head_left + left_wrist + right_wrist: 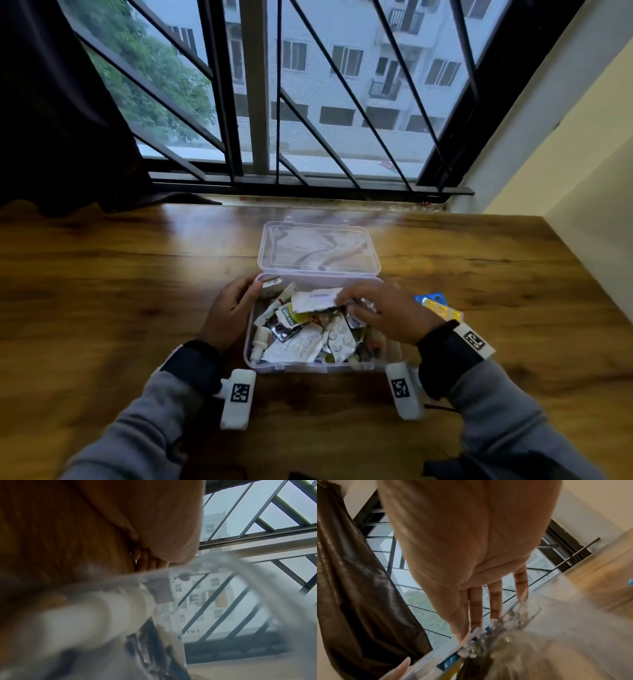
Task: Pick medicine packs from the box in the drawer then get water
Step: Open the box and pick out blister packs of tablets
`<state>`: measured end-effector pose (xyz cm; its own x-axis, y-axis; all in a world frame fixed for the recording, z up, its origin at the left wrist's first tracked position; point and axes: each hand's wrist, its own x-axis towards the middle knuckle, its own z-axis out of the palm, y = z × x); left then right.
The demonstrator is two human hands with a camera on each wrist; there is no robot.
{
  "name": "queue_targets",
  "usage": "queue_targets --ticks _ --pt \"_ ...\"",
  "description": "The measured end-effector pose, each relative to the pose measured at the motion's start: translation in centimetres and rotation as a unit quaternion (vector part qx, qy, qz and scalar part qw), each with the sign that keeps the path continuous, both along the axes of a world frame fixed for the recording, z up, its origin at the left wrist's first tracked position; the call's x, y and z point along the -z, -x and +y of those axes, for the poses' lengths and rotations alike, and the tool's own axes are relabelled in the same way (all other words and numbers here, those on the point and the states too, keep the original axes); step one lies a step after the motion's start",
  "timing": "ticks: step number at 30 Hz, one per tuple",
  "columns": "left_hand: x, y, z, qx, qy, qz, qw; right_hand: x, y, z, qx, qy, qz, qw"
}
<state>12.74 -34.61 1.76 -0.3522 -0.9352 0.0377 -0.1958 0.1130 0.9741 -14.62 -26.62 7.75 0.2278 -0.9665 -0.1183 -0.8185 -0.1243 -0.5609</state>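
Head view: open box (310, 368) on a table (102, 291), two packs (440, 306) out at its 3 o'clock. To steady it, the left hand (227, 308) grips its 9 o'clock wall; the right hand (387, 311) pinches a white pack (315, 298) inside. Left wrist view: fingers (147, 561) curl at the wall. Right wrist view: fingers (495, 599) lie atop the pack.

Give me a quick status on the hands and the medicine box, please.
Left hand grips box at left wall. Right hand pinches white pack inside open box. Blister packs on table beside it; nothing blocking.

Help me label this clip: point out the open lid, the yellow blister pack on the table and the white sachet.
open lid (318, 247): head view, centre of panel.
yellow blister pack (444, 311): head view, its middle.
white sachet (312, 300): head view, left half.
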Motion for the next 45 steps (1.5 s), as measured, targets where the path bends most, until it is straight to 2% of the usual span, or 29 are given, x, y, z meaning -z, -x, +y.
queue_targets --ticks 3,6,10,14,17,19,22,23,27,31,33,34,36,38,39,40,42,43,45 --pt "0.0 -0.1 0.0 0.006 -0.009 0.013 1.0 0.6 -0.6 0.7 -0.048 -0.001 0.067 0.997" --pt "0.1 -0.2 -0.1 0.016 -0.022 0.013 1.0 0.9 -0.9 1.5 -0.062 0.026 0.121 0.99" --pt "0.1 -0.2 -0.1 0.024 -0.039 0.023 0.999 0.7 -1.4 2.7 -0.077 0.08 0.122 0.986" --pt "0.3 -0.4 -0.4 0.04 -0.062 0.028 0.997 1.2 -2.5 3.1 -0.098 -0.012 0.008 0.995" --pt "-0.3 -0.6 -0.7 0.065 -0.09 0.036 0.993 1.1 -2.2 3.7 -0.025 0.043 -0.121 0.991" --pt "-0.7 -0.6 -1.0 0.079 -0.103 0.043 0.991 1.1 -1.5 4.2 0.073 0.105 -0.221 0.967" --pt "-0.5 -0.7 -1.5 0.08 -0.119 0.058 0.988 1.0 -0.5 4.5 0.209 0.147 -0.343 0.904" --pt "-0.4 -0.7 -1.6 0.081 -0.125 0.062 0.987 1.1 -0.1 4.5 0.237 0.142 -0.359 0.892" --pt "0.2 -1.1 -2.4 0.083 -0.154 0.097 0.98 2.8 1.6 4.0 0.291 0.078 -0.337 0.892" --pt "-0.3 -1.2 -2.7 0.097 -0.16 0.144 0.972 3.0 2.8 3.1 0.366 0.07 -0.416 0.83" --pt "-0.3 -1.7 -2.5 0.092 -0.185 0.17 0.964 2.3 3.0 3.1 0.351 0.093 -0.444 0.819" --pt "-0.2 -2.2 -2.4 0.089 -0.193 0.173 0.962 1.9 2.8 3.2 0.337 0.109 -0.445 0.822" --pt "-0.7 -3.0 -1.8 0.088 -0.17 0.12 0.974 1.4 2.5 3.7 0.299 0.135 -0.439 0.837" --pt "-1.8 -3.4 -0.5 0.108 -0.099 -0.006 0.989 1.4 2.0 4.4 0.253 0.133 -0.413 0.865" --pt "-2.2 -3.4 0.3 0.12 -0.059 -0.083 0.987 1.6 1.9 4.8 0.23 0.125 -0.389 0.883" --pt "-2.4 -3.3 1.1 0.134 -0.007 -0.168 0.977 1.8 1.8 5.3 0.2 0.109 -0.367 0.902" --pt "-2.4 -3.2 2.7 0.172 0.129 -0.298 0.93 2.4 1.6 6.4 0.137 0.044 -0.323 0.936" --pt "-2.1 -3.1 3.4 0.184 0.178 -0.322 0.911 2.8 1.5 6.9 0.109 0.014 -0.285 0.952" --pt "-1.3 -2.7 4.7 0.181 0.206 -0.316 0.908 3.4 1.5 7.6 0.069 -0.009 -0.208 0.976"
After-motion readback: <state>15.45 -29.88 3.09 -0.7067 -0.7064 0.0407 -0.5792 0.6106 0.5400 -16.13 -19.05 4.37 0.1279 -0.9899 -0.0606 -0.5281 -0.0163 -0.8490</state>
